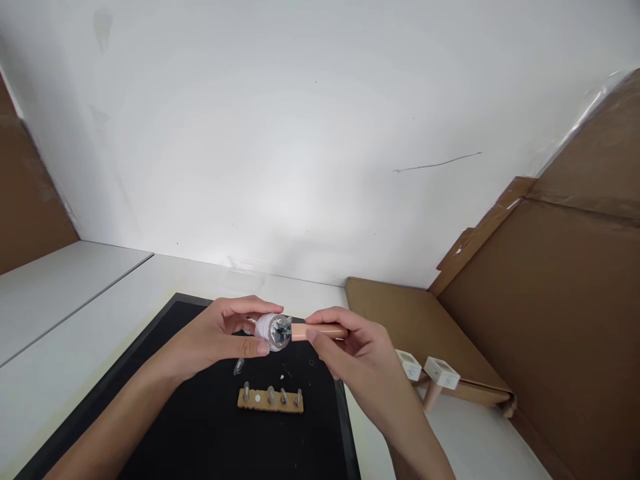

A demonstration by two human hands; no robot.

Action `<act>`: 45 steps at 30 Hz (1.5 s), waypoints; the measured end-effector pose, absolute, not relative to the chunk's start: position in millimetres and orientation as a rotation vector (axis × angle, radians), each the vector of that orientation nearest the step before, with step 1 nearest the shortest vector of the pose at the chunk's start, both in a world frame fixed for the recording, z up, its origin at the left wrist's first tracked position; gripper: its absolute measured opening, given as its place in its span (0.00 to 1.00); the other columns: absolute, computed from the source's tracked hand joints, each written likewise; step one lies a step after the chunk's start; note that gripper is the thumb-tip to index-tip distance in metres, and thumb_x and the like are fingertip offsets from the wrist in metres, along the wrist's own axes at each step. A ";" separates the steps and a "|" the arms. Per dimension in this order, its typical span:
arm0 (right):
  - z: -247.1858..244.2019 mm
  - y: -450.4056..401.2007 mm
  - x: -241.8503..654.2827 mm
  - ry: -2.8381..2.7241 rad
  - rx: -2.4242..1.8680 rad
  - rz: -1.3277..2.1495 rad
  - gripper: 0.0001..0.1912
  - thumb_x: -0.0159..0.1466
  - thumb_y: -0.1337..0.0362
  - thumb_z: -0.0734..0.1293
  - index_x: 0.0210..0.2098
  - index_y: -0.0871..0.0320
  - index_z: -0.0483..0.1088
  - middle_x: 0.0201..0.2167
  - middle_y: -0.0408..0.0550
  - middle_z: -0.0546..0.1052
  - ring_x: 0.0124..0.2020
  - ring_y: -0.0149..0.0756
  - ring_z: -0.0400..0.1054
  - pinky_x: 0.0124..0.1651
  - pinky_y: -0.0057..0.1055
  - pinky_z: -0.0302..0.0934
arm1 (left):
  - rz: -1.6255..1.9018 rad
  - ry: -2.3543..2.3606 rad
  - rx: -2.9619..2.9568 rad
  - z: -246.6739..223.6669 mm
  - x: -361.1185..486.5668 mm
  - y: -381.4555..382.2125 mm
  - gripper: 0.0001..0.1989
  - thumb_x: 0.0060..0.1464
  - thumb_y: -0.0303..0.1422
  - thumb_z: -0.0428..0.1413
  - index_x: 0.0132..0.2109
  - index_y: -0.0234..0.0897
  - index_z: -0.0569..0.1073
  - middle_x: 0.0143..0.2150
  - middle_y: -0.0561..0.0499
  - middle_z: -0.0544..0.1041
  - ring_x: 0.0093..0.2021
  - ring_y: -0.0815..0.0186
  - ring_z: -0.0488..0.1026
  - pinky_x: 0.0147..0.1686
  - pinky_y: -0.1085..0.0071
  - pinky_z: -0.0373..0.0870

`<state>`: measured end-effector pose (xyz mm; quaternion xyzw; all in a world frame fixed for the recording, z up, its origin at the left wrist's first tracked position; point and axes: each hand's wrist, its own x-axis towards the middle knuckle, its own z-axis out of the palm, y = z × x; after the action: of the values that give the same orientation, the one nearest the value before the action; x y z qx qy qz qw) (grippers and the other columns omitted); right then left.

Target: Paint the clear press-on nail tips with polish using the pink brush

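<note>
Above a black mat, my left hand (235, 333) has its thumb and fingers closed round a small whitish round container (270, 329), tilted so that its dark, silvery opening faces right. My right hand (350, 340) pinches a pinkish-orange stick-like piece (320, 331), held level. Its left end, with something greyish on it, meets the container's opening; whether it goes inside is too small to tell. Below the hands lies a tan strip (265, 407) bearing several short grey upright pieces. A small grey piece (239, 366) lies on the mat under my left hand.
The black mat (200, 433) covers the middle of the white table (65, 320). At the right, two white blocks on pinkish handles (442, 373) stand near a flat cardboard box (410, 313). Cardboard sheets flank both sides, and a white wall (280, 133) rises behind.
</note>
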<state>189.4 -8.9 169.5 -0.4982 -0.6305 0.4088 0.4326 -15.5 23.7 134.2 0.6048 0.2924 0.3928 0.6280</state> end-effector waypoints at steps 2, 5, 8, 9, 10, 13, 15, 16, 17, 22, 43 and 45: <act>169.0 -6.3 190.6 -1.573 -1.251 1.052 0.08 0.56 0.61 0.66 0.30 0.59 0.71 0.15 0.35 0.59 0.17 0.24 0.51 0.20 0.24 0.47 | 0.899 0.674 1.380 133.9 -15.9 24.4 0.17 0.46 0.31 0.66 0.46 0.46 0.79 0.43 0.52 0.75 0.43 0.63 0.69 0.43 0.68 0.65; 170.3 -4.5 190.7 -1.571 -1.255 1.085 0.09 0.56 0.60 0.65 0.30 0.60 0.71 0.13 0.34 0.58 0.16 0.24 0.50 0.20 0.25 0.46 | 0.901 0.666 1.374 133.5 -16.1 25.4 0.17 0.45 0.31 0.66 0.46 0.46 0.79 0.43 0.52 0.75 0.42 0.64 0.69 0.42 0.68 0.65; 172.4 -4.5 189.9 -1.555 -1.258 1.114 0.09 0.55 0.60 0.66 0.28 0.60 0.71 0.13 0.34 0.58 0.16 0.24 0.50 0.20 0.25 0.45 | 0.898 0.662 1.380 133.3 -16.0 25.9 0.18 0.45 0.32 0.66 0.46 0.46 0.79 0.42 0.52 0.75 0.41 0.64 0.69 0.41 0.68 0.65; 172.8 -4.6 189.7 -1.551 -1.258 1.123 0.09 0.55 0.60 0.66 0.28 0.60 0.71 0.12 0.34 0.58 0.16 0.24 0.50 0.20 0.25 0.45 | 0.900 0.664 1.382 133.3 -15.9 26.0 0.18 0.45 0.32 0.66 0.46 0.46 0.79 0.42 0.52 0.75 0.41 0.64 0.69 0.41 0.69 0.65; 173.0 -4.6 189.6 -1.546 -1.254 1.132 0.09 0.55 0.60 0.66 0.28 0.60 0.71 0.12 0.34 0.58 0.16 0.24 0.50 0.20 0.25 0.45 | 0.902 0.666 1.382 133.2 -15.9 26.1 0.18 0.45 0.32 0.66 0.46 0.46 0.79 0.42 0.52 0.75 0.41 0.64 0.69 0.41 0.69 0.65; 172.2 -4.0 190.6 -1.525 -1.235 1.167 0.08 0.55 0.60 0.67 0.27 0.60 0.71 0.12 0.34 0.58 0.15 0.24 0.50 0.20 0.25 0.45 | 0.904 0.664 1.373 132.4 -15.8 26.9 0.18 0.44 0.32 0.67 0.46 0.46 0.79 0.42 0.52 0.75 0.41 0.64 0.69 0.40 0.69 0.65; 171.0 -3.1 192.5 -1.511 -1.221 1.176 0.09 0.55 0.59 0.67 0.27 0.60 0.71 0.12 0.34 0.59 0.15 0.24 0.50 0.20 0.24 0.47 | 0.903 0.651 1.363 131.2 -15.8 27.4 0.18 0.44 0.32 0.67 0.46 0.45 0.79 0.42 0.52 0.76 0.41 0.64 0.69 0.41 0.69 0.66; 170.5 -2.6 193.8 -1.501 -1.220 1.172 0.09 0.55 0.59 0.67 0.27 0.60 0.71 0.12 0.34 0.59 0.15 0.23 0.50 0.20 0.24 0.47 | 0.902 0.642 1.358 130.5 -16.0 27.6 0.19 0.44 0.32 0.67 0.46 0.45 0.79 0.42 0.52 0.76 0.41 0.64 0.70 0.40 0.69 0.66; 170.1 -2.2 195.2 -1.491 -1.220 1.166 0.09 0.56 0.59 0.68 0.27 0.60 0.72 0.12 0.34 0.60 0.15 0.23 0.50 0.20 0.24 0.48 | 0.901 0.635 1.351 129.7 -16.3 27.7 0.19 0.44 0.32 0.67 0.46 0.45 0.79 0.41 0.52 0.76 0.41 0.64 0.70 0.41 0.69 0.66; 171.7 -2.6 201.2 -1.455 -1.210 1.149 0.11 0.55 0.57 0.69 0.27 0.60 0.72 0.11 0.34 0.61 0.14 0.22 0.49 0.20 0.24 0.48 | 0.887 0.651 1.318 127.0 -18.5 29.4 0.20 0.44 0.33 0.67 0.47 0.43 0.78 0.40 0.50 0.79 0.41 0.62 0.72 0.41 0.67 0.68; 178.3 -5.0 208.0 -1.345 -1.224 0.950 0.16 0.51 0.52 0.71 0.26 0.60 0.73 0.12 0.37 0.62 0.14 0.24 0.52 0.17 0.24 0.47 | 0.441 1.020 1.989 45.0 16.3 81.1 0.18 0.44 0.33 0.63 0.44 0.33 0.73 0.33 0.51 0.77 0.35 0.61 0.74 0.34 0.69 0.68; 178.0 -4.8 207.8 -1.350 -1.222 0.953 0.16 0.52 0.52 0.71 0.26 0.60 0.73 0.12 0.37 0.62 0.14 0.24 0.52 0.17 0.24 0.48 | 0.387 1.073 2.073 39.7 19.0 81.6 0.18 0.45 0.33 0.63 0.44 0.33 0.73 0.35 0.49 0.76 0.36 0.59 0.74 0.37 0.65 0.69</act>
<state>207.8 -4.8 178.0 -0.5089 -0.5622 0.3971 0.5170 19.0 81.6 39.7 0.8110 0.4200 0.1513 0.3782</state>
